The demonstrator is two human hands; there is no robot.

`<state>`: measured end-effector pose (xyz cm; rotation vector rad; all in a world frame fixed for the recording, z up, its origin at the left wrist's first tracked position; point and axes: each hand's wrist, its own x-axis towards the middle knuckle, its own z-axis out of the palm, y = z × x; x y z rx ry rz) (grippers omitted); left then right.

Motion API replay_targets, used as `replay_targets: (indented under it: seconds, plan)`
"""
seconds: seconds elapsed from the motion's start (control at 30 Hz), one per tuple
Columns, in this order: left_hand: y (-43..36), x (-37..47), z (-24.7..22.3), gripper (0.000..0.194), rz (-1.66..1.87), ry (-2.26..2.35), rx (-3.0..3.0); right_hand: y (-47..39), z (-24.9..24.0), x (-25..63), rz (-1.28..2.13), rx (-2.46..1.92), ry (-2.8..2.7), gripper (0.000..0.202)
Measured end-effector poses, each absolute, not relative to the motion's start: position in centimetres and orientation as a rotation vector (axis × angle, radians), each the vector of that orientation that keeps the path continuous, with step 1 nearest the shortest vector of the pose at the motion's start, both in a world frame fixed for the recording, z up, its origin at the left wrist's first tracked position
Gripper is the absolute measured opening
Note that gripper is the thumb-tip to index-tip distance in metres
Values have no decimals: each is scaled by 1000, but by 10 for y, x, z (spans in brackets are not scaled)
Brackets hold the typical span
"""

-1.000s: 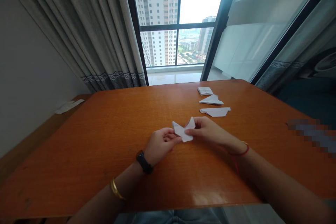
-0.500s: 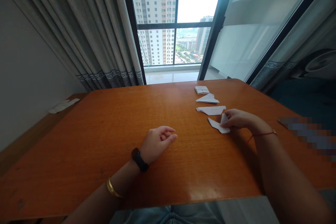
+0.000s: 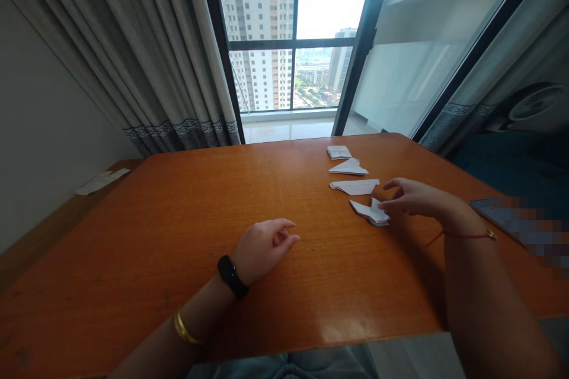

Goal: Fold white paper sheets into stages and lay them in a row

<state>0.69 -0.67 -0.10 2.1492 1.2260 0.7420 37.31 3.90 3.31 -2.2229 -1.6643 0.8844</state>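
Observation:
Several folded white papers lie in a column on the right part of the table. Closest to me is a folded paper (image 3: 370, 213) with one flap standing up. My right hand (image 3: 406, 198) is just right of that flap, its thumb and index finger apart around nothing; whether the thumb still touches the paper I cannot tell. Beyond it lie a long flat folded paper (image 3: 354, 188), a pointed folded paper (image 3: 349, 167) and a small square folded paper (image 3: 339, 153). My left hand (image 3: 267, 249) rests over the table's middle, fingers loosely curled, thumb and index apart, holding nothing.
The brown wooden table (image 3: 178, 237) reaches toward a glass door with grey curtains (image 3: 178, 71) at the left. White paper sheets (image 3: 102, 182) lie on a ledge by the left wall. A blurred-out flat object (image 3: 511, 222) is at the table's right edge.
My right hand has let go of the nearest folded paper and moved slightly right, its fingers spreading. That paper stays on the table. My left hand has hardly moved; its thumb and index are slightly wider apart.

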Motion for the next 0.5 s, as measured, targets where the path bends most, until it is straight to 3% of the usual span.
replay_targets:
  seconds: [0.33,0.5]
  plan:
    - [-7,5,0,26,722,1250,2263,35,41,344,657,-2170,-2043,31]
    - [-9,5,3,25,689,1211,2351,26,42,287,163,-1871,-1987,20]
